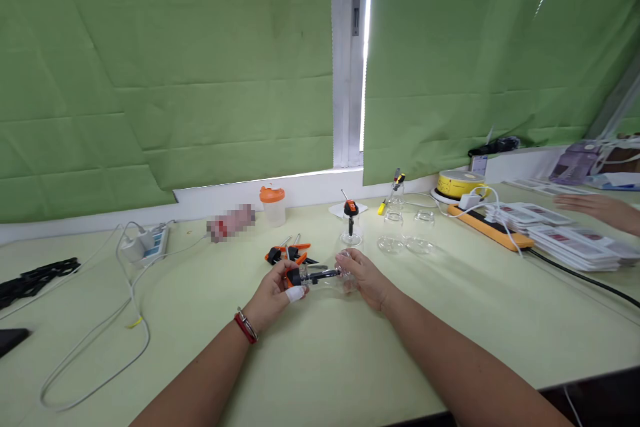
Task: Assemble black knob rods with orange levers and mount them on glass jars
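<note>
Between my hands a clear bottle (327,285) lies nearly level above the table, with a black stem inside it. My left hand (270,295), a white wrap on one finger, grips the black-and-orange bottle top (293,277) at its left end. Around the wide right end of the bottle, my right hand (369,281) is closed. Just behind my left hand lie several loose black-and-orange tops (275,255) with thin metal spouts. Farther back stands another clear bottle (351,238) with such a top on it. Whether the held top is fully seated, I cannot tell.
Several clear vessels (393,217) stand right of centre. An orange-lidded container (273,207) stands at the back. Power strips (493,228) and loose cables (145,327) lie on both sides. At far right another person's hand (600,209) is over stacked white cards (575,247).
</note>
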`<action>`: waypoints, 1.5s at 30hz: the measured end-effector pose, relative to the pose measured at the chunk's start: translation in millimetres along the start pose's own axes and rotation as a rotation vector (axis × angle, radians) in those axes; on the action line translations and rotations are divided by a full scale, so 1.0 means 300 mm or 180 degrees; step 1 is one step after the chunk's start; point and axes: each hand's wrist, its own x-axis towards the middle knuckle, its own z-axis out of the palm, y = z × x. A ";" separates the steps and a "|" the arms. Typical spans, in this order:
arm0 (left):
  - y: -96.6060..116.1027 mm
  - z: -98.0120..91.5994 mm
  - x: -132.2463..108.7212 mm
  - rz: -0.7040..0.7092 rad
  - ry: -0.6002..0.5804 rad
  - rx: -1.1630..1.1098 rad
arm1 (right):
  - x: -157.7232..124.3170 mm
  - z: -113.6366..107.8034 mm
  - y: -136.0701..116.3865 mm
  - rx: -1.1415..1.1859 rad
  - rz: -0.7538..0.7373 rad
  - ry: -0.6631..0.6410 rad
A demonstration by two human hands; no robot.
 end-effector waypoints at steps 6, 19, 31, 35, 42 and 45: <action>-0.008 -0.005 0.002 0.0043 -0.0035 -0.0070 | -0.004 0.001 -0.003 0.0041 -0.0087 -0.0101; -0.013 -0.011 0.007 -0.0044 -0.0065 -0.0091 | 0.024 -0.020 0.029 0.0102 -0.0685 -0.0373; -0.047 -0.050 0.017 -0.0165 -0.0111 -0.0178 | 0.019 -0.037 0.031 -0.0486 -0.1343 -0.0800; -0.052 -0.053 0.016 -0.0173 -0.0121 -0.0160 | 0.023 -0.040 0.032 -0.0807 -0.1577 -0.0775; -0.042 -0.055 0.015 -0.0122 -0.0140 -0.0111 | 0.019 -0.046 0.033 -0.1054 -0.1652 -0.0743; -0.030 -0.049 0.014 -0.0174 -0.0133 0.0078 | 0.019 -0.050 0.036 -0.0981 -0.1309 -0.0772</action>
